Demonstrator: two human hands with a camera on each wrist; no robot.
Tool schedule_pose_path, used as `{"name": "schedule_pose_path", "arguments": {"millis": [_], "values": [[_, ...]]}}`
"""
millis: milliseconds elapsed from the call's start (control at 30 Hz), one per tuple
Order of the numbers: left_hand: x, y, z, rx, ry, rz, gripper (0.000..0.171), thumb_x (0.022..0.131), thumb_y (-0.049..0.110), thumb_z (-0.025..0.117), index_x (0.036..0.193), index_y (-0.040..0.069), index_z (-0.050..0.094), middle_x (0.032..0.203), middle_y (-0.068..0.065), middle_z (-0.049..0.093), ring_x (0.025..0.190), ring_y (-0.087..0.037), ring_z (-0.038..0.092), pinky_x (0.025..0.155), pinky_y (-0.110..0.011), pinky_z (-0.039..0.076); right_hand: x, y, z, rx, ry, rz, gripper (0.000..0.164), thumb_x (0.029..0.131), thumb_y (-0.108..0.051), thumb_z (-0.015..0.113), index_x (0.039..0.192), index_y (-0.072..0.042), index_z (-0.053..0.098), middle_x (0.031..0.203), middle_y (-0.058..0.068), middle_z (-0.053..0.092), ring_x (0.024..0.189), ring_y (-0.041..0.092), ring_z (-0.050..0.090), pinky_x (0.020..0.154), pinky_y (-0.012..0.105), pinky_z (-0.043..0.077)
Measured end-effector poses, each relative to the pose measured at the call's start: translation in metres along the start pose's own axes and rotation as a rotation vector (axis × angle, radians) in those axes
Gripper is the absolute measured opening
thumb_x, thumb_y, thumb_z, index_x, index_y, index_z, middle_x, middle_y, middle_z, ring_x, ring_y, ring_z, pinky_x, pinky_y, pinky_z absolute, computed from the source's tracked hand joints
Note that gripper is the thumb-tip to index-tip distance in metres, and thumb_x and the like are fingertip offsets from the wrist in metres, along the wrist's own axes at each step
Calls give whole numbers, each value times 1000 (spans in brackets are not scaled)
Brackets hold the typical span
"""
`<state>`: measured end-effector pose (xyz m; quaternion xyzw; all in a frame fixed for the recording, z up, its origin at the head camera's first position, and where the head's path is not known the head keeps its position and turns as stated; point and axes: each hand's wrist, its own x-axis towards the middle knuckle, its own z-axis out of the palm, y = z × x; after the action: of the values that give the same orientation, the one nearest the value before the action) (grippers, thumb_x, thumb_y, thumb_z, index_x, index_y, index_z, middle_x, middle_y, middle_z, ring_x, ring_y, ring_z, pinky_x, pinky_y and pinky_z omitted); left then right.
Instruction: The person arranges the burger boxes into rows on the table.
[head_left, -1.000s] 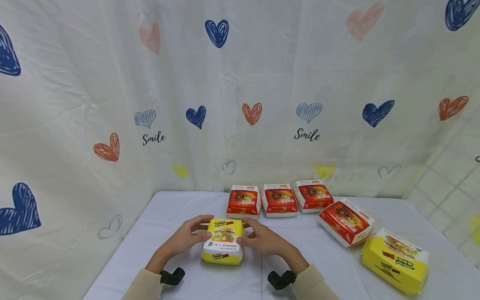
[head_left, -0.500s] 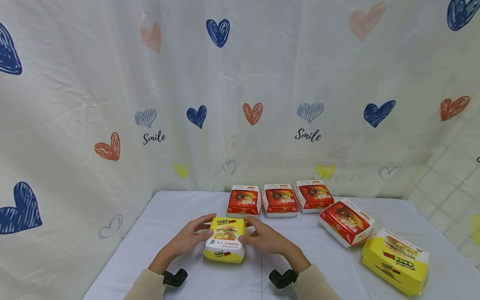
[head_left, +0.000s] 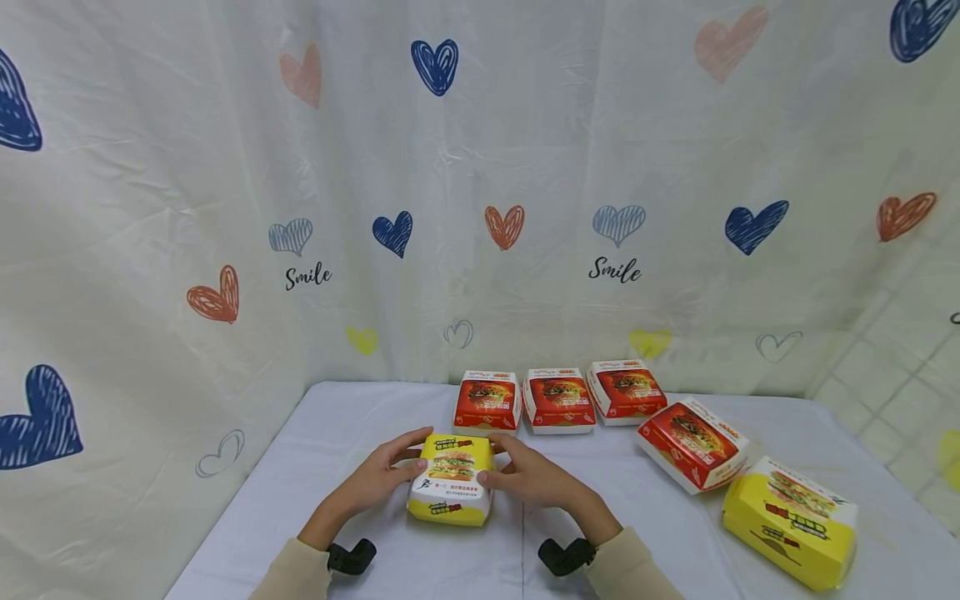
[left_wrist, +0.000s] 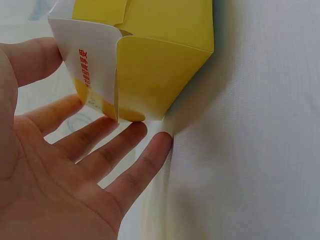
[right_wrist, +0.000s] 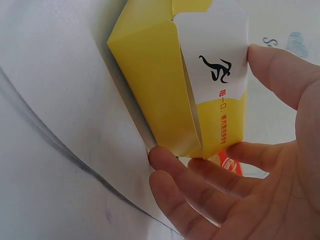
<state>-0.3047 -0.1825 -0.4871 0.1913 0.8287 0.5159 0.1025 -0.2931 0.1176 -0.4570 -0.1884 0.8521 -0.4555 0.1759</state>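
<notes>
In the head view a yellow-and-white burger box (head_left: pixel 452 492) sits on the white-covered table in front of me, its printed lid facing up. My left hand (head_left: pixel 378 477) grips its left side. In the left wrist view, the left thumb (left_wrist: pixel 37 60) lies at the white lid edge and the fingers reach round the far side. From the other side my right hand (head_left: pixel 534 479) holds the box the same way. The right wrist view shows its thumb (right_wrist: pixel 277 70) at the lid's edge and fingertips along the far yellow side. The lid looks closed.
Three red burger boxes, the left (head_left: pixel 487 400), middle (head_left: pixel 559 400) and right (head_left: pixel 627 392), line the table's back edge. A fourth red box (head_left: pixel 693 446) lies angled at the right, touching or close to another yellow box (head_left: pixel 791 521). A heart-printed curtain (head_left: pixel 525 167) hangs behind.
Both hands and the yellow burger box have shifted slightly right and away from me over the first half second. Since then they have stayed nearly still. The other boxes have not moved.
</notes>
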Motion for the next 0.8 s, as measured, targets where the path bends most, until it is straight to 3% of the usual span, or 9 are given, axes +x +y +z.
{"name": "schedule_pose_path", "arguments": {"millis": [533,667,800], "values": [[2,1,2,-2,12,3,58,103,35,60,157,26,41,163,-10,39,144,-40,45,109,-55,47,-6,-3,-7,-28,7,22,81,92,-50,72,156,-17,36,151,16,49,122,32,60,93,54,57],[2,1,2,13,66,13,53,104,34,59,154,26,45,162,-11,41,140,-37,49,103,-46,54,-6,-3,-11,-47,31,2,73,94,-47,70,153,-16,40,152,16,50,122,32,61,92,52,57],[4,2,1,14,168,11,44,104,31,59,147,24,53,156,-11,49,133,-30,57,95,-34,58,-7,-4,-16,-56,68,-29,62,97,-41,68,148,-13,48,147,16,54,119,30,62,90,49,58]]}}
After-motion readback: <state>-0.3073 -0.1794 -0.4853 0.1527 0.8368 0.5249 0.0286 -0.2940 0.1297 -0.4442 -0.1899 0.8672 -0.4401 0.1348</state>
